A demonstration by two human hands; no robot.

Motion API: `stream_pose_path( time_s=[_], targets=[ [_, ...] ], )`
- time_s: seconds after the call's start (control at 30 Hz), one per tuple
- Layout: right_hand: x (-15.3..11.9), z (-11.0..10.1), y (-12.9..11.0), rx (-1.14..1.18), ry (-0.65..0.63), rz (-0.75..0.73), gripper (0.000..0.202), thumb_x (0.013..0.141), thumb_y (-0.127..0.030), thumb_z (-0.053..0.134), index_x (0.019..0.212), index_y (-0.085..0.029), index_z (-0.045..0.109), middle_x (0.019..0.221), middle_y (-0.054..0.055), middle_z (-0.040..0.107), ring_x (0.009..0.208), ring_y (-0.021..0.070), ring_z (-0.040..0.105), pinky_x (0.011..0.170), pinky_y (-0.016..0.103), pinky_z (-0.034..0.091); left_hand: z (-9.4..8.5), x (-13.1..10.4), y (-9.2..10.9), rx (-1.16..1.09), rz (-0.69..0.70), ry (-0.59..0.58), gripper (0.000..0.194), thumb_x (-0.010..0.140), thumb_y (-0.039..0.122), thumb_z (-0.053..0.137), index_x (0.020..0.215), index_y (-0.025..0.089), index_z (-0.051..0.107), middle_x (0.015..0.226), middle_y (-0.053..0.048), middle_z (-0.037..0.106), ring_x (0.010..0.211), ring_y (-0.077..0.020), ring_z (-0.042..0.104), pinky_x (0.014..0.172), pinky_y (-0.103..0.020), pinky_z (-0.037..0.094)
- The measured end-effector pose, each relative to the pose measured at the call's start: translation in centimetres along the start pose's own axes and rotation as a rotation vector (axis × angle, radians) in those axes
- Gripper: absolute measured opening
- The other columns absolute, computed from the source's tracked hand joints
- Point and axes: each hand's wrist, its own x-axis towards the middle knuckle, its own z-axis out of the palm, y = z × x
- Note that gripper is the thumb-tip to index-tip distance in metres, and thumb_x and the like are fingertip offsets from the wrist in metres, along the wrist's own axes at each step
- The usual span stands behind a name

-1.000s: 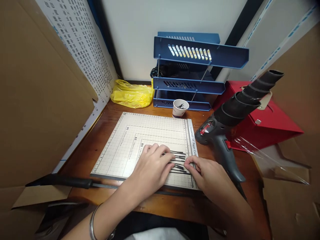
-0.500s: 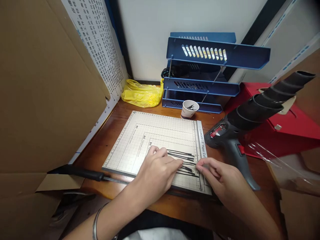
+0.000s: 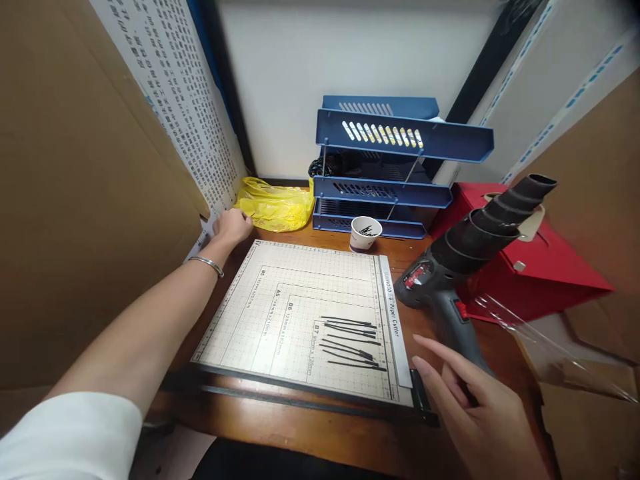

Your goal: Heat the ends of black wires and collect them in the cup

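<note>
My left hand (image 3: 233, 227) reaches to the left edge of a yellow plastic bag (image 3: 280, 210), its fingers curled closed; what they hold, if anything, is hidden. My right hand (image 3: 475, 400) hovers over the right front corner of the paper cutter (image 3: 280, 280), thumb and forefinger apart, holding nothing. Several thin black strips (image 3: 350, 343), perhaps tubing or wire, lie roughly side by side on the cutter's gridded board, close to its metal rail (image 3: 395, 320). Behind the board stands a paper cup (image 3: 365, 241) with more short black pieces in it.
Blue stacked letter trays (image 3: 385, 193) rise at the back. To the right are a dark grey power tool (image 3: 450, 267) with a long black nozzle and a red box (image 3: 540, 267). A cardboard wall (image 3: 90, 200) closes off the left side.
My left hand has left the black strips and moved far left to the yellow bag. My right hand has drawn back from the strips, toward the right, and opened. The view has shifted slightly.
</note>
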Motion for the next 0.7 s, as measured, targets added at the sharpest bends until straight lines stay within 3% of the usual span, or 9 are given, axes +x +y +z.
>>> stream_pose_path(
  time_s=[0.23,0.4,0.47,0.53,0.7],
  targets=[
    [-0.5,-0.1,-0.2,0.055,-0.023,-0.016,0.03,0.094,-0.042,0.06,0.105,-0.019,0.076,0.055,-0.005,0.05,0.045,0.0089,0.05,0.047,0.016,0.044,1.6,2.4,0.2,0.016,-0.03,0.02,0.034,0.098,0.041,0.062,0.119,0.014,0.064,0.122,-0.01,0.065,0.111,-0.0253,0.064,0.097,-0.048,0.053],
    [-0.3,0.3,-0.3,0.0,-0.034,-0.014,0.03,0.094,-0.045,0.061,0.105,-0.02,0.075,0.053,-0.007,0.039,0.044,0.009,0.042,0.046,0.02,0.039,0.6,0.9,0.7,-0.005,0.077,0.061,0.037,0.098,0.044,0.06,0.116,0.012,0.066,0.121,-0.012,0.066,0.11,-0.0264,0.063,0.098,-0.048,0.049],
    [0.0,0.7,-0.3,-0.014,-0.053,-0.007,0.03,0.094,-0.046,0.061,0.103,-0.021,0.075,0.055,-0.006,0.039,0.046,0.0095,0.042,0.049,0.021,0.039,-0.2,-1.2,0.9,-0.039,0.16,0.1,0.041,0.1,0.043,0.055,0.12,0.009,0.065,0.128,-0.014,0.064,0.113,-0.0312,0.06,0.098,-0.047,0.046],
    [0.2,1.1,-0.3,-0.013,-0.111,0.005,0.027,0.095,-0.045,0.06,0.101,-0.023,0.074,0.06,-0.005,0.05,0.05,0.0097,0.046,0.052,0.023,0.04,-0.9,-4.7,1.2,-0.076,0.254,0.131,0.041,0.099,0.04,0.053,0.124,0.01,0.065,0.133,-0.015,0.063,0.115,-0.0344,0.06,0.098,-0.046,0.045],
    [0.8,1.9,-1.0,0.029,-0.293,0.038,0.019,0.095,-0.041,0.061,0.095,-0.027,0.074,0.068,-0.003,0.061,0.056,0.0121,0.05,0.056,0.026,0.037,-1.1,-18.1,2.1,-0.198,0.611,0.042,0.032,0.098,0.04,0.055,0.121,0.023,0.068,0.123,-0.004,0.072,0.11,-0.0244,0.066,0.097,-0.037,0.05]
  ],
)
